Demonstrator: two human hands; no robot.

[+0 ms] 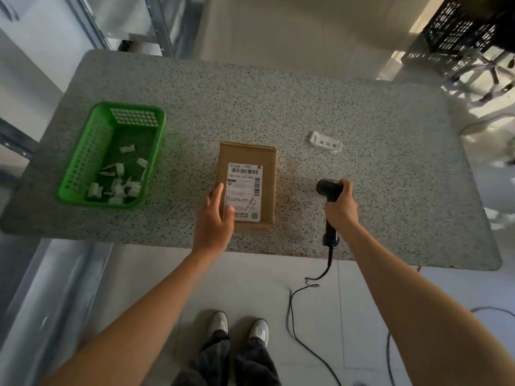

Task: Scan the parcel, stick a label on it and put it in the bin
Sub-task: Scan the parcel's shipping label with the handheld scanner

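Cardboard parcel (248,185) flat on the speckled table (362,112), shipping label (244,190) up for scanning, steadied by left hand (216,218) with fingers (218,195) spread open on it, right hand (340,206) closed round barcode scanner (328,190) just beside.

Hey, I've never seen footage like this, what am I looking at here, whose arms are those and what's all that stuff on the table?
No machine here: one picture, from a camera worn on a person's head, looking down at their own arms and shoes. The left hand rests flat on a brown cardboard parcel with a printed shipping label. The right hand grips a black corded barcode scanner. On the speckled table also lie a small white label beyond the scanner and, on the left, a green basket holding white scraps.
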